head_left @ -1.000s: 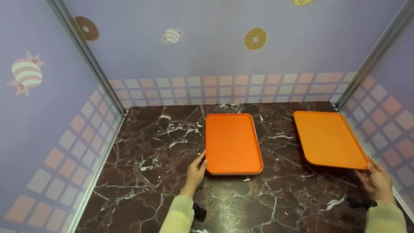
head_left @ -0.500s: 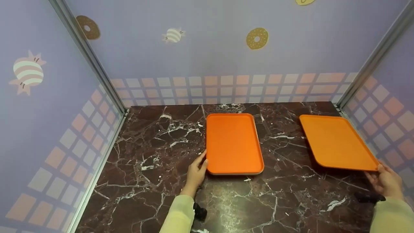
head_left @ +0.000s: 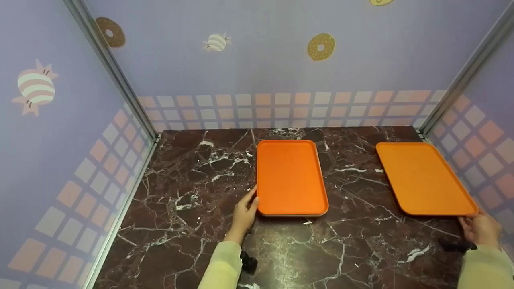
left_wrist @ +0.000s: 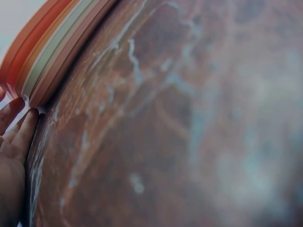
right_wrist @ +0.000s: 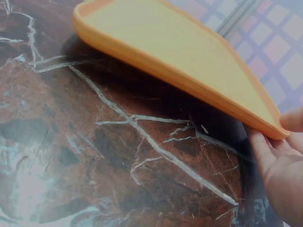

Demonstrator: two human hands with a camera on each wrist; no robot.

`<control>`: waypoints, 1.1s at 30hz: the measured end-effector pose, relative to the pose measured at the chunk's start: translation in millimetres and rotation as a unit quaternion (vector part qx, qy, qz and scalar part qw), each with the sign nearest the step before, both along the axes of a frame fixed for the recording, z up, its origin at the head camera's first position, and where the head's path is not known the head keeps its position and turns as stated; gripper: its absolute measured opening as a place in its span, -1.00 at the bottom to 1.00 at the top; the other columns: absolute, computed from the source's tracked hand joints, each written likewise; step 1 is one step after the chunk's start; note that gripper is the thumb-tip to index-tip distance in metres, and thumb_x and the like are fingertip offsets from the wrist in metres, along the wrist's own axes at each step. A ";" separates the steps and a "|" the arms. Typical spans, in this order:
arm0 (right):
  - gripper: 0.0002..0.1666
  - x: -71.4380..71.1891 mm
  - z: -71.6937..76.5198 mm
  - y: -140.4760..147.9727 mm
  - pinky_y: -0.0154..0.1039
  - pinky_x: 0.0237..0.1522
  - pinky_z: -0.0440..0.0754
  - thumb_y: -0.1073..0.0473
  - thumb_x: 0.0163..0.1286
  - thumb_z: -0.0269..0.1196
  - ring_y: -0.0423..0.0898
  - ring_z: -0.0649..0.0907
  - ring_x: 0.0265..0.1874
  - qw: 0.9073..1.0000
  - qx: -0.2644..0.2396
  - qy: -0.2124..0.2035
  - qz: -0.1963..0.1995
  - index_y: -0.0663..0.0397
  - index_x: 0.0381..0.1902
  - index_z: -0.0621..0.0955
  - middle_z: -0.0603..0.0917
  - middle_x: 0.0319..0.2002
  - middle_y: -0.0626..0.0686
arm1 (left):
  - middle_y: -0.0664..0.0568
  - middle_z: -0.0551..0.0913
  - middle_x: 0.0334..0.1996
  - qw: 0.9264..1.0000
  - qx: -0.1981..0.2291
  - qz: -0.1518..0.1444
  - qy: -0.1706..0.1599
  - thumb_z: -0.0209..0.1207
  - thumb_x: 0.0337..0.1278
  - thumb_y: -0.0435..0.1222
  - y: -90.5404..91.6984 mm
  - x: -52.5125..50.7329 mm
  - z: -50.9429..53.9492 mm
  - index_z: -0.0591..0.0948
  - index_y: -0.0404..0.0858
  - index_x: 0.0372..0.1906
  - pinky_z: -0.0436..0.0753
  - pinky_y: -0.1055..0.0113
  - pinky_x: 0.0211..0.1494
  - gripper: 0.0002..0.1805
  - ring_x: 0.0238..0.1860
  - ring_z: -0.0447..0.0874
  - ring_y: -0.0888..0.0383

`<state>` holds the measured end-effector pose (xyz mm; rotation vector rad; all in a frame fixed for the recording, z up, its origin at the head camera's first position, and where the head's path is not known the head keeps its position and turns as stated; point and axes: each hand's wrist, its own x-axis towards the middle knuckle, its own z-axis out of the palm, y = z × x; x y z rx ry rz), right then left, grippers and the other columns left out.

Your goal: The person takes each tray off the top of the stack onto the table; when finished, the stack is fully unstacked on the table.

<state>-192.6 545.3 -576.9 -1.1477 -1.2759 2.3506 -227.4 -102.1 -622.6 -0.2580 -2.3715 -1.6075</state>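
In the middle of the head view lies a stack of trays, a bright orange tray [head_left: 291, 176] on top. The left wrist view shows several layers beneath it, among them a pale tray [left_wrist: 49, 54]. My left hand [head_left: 243, 214] touches the stack's left side near the front corner, its fingers [left_wrist: 24, 132] fairly straight against the edges. At the right, my right hand [head_left: 482, 228] grips a yellow-orange tray [head_left: 425, 178] by its near right corner, thumb above and fingers below. In the right wrist view that corner is raised, with dark shadow under the tray's near edge.
A dark marbled tabletop [head_left: 192, 176] carries everything. Printed panels enclose it: a left wall [head_left: 80, 160], a back wall [head_left: 261, 60] and a right wall [head_left: 482, 116], close beside the yellow-orange tray and my right hand.
My right hand has carried the yellow-orange tray a little rightward and lowered it towards the table. The left hand and the stack have stayed put.
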 end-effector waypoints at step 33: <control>0.05 -5.2 -9.8 -11.0 -0.77 -0.07 0.46 0.52 0.42 0.03 -0.40 -0.03 0.59 0.989 0.140 -0.054 -0.014 -0.16 0.69 -0.10 -0.06 0.65 -0.26 | -0.23 0.58 0.35 1.000 -0.011 0.002 0.013 0.13 0.51 -0.30 0.3 -0.3 -2.3 0.50 -0.32 0.43 0.69 0.01 0.23 -0.52 0.25 0.67 -0.16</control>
